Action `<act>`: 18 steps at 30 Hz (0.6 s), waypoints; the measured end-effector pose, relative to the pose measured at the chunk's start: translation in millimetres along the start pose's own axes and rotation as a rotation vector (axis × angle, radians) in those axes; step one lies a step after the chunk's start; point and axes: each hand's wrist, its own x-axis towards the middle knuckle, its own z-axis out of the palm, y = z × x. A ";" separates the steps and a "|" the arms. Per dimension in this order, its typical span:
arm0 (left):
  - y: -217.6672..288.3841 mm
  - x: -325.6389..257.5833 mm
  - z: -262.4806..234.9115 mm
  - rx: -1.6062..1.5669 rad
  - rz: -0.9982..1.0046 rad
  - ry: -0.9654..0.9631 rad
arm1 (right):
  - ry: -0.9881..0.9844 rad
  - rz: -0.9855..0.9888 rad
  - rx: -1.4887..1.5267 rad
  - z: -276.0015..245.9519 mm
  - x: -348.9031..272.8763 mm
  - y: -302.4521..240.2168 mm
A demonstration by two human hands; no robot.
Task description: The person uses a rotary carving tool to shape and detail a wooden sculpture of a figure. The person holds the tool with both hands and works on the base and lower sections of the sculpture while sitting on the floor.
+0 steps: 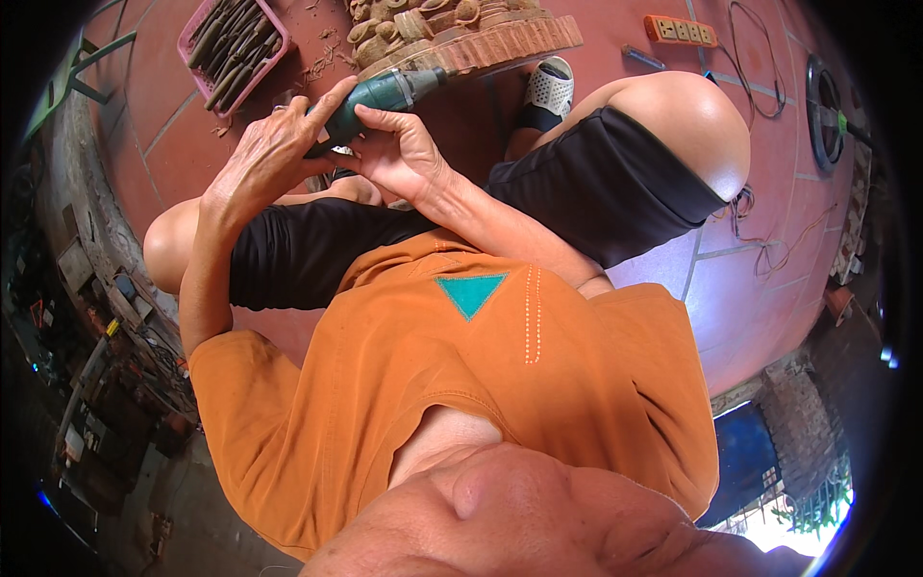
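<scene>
A dark green die grinder [377, 99] with a grey metal nose and black tip is held at a slant between my two hands, its nose aimed right toward the carved wood. My left hand [274, 144] wraps the rear of the body from the left, its index finger stretched along the casing. From below and the right, my right hand [406, 159] presses its thumb against the body, with the palm turned partly up. My fingers cover the tool's rear end. Just past the nose lies a carved wooden piece [461, 48] with rounded relief and a thick, ridged edge.
A pink basket [285, 40] full of long, thin carving tools stands at the far left, with wood shavings [329, 60] beside it. An orange power strip [681, 32] and loose cable [769, 58] lie far right. My white slipper [551, 93] is near the wood.
</scene>
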 end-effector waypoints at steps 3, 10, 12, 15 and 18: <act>0.8 0.2 -0.8 -0.007 0.000 0.001 | 0.003 0.009 0.001 -1.0 1.1 -0.7; -1.1 -1.1 1.7 -0.002 -0.002 0.019 | -0.025 0.016 -0.019 -2.4 2.6 -0.9; -1.0 -0.7 1.8 -0.005 -0.005 0.018 | -0.019 0.011 -0.017 -1.7 2.4 -1.3; 0.1 -0.4 0.4 -0.002 -0.013 0.013 | -0.022 0.005 -0.033 0.0 1.4 -1.8; 0.8 -1.2 -0.3 0.000 -0.013 0.020 | -0.025 0.007 -0.039 0.2 1.2 -2.1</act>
